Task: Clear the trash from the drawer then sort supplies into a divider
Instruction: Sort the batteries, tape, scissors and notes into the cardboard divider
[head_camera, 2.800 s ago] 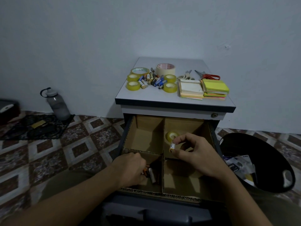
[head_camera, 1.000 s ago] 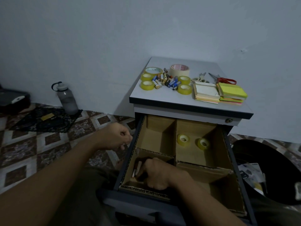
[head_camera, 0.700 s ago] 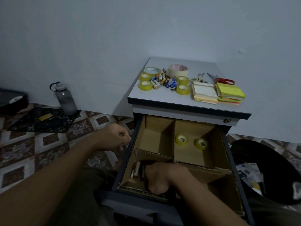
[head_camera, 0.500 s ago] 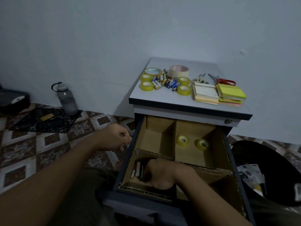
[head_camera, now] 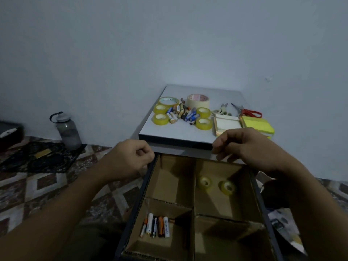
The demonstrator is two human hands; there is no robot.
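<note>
The open drawer holds a cardboard divider (head_camera: 194, 208) with four compartments. Several batteries (head_camera: 157, 226) lie side by side in the front left compartment. Two yellow tape rolls (head_camera: 216, 185) sit in the back right one; the other two are bare. My left hand (head_camera: 131, 161) is curled into a fist beside the drawer's left back corner, with nothing visible in it. My right hand (head_camera: 250, 147) hovers over the drawer's back edge, fingers loosely bent and empty. On the cabinet top (head_camera: 180, 132) lie more tape rolls (head_camera: 161, 118), loose batteries (head_camera: 183, 114), scissors (head_camera: 248, 112) and sticky-note pads (head_camera: 258, 125).
A black trash bin (head_camera: 273, 194) with paper scraps stands right of the drawer. A grey water bottle (head_camera: 67, 129) stands by the wall at the left, next to a dark cloth (head_camera: 37, 159) on the patterned floor tiles.
My right hand has lifted out of the front left compartment and risen toward the cabinet top, uncovering the row of batteries. My left hand has stayed in a fist by the drawer's left side.
</note>
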